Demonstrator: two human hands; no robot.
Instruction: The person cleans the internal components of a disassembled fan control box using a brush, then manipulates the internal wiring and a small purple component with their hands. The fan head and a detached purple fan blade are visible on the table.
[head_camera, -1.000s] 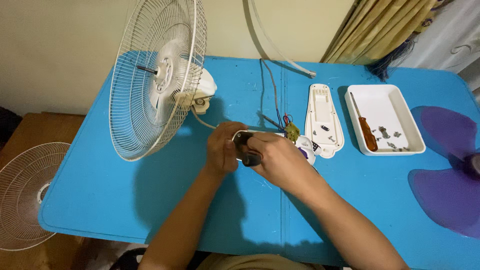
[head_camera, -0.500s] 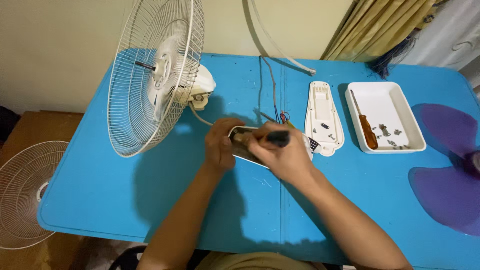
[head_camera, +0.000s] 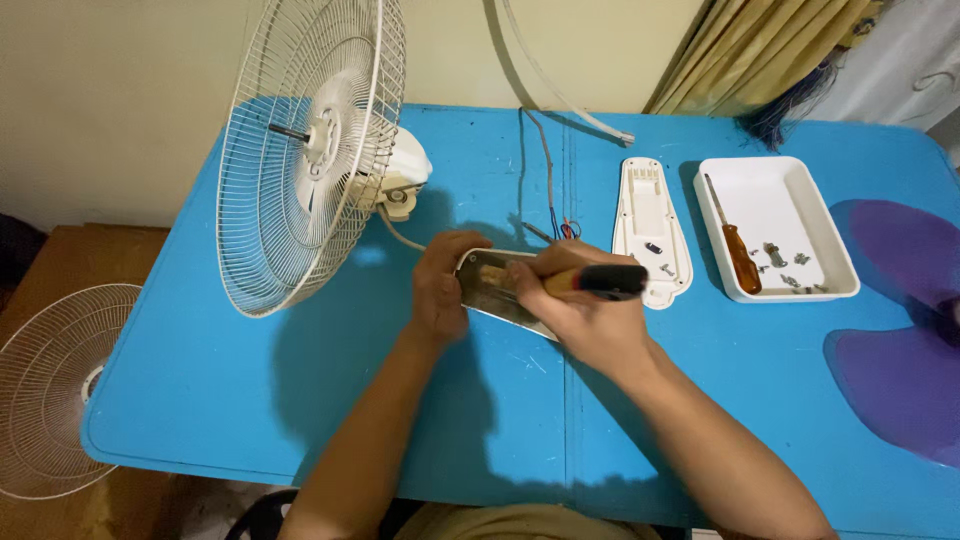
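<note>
Gripping a screwdriver, the right hand has turned its handle from upright to lying flat. The left hand is closed on the fan base housing, on the blue table beside the fan.

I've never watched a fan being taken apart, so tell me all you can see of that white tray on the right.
The white tray is a shallow rectangular dish with rounded corners, plastic by its look. It lies flat on the blue table, right of the white fan-base cover, near the purple fan blade. Inside lie an orange-handled screwdriver and a few small screws. Neither hand touches it.
</note>
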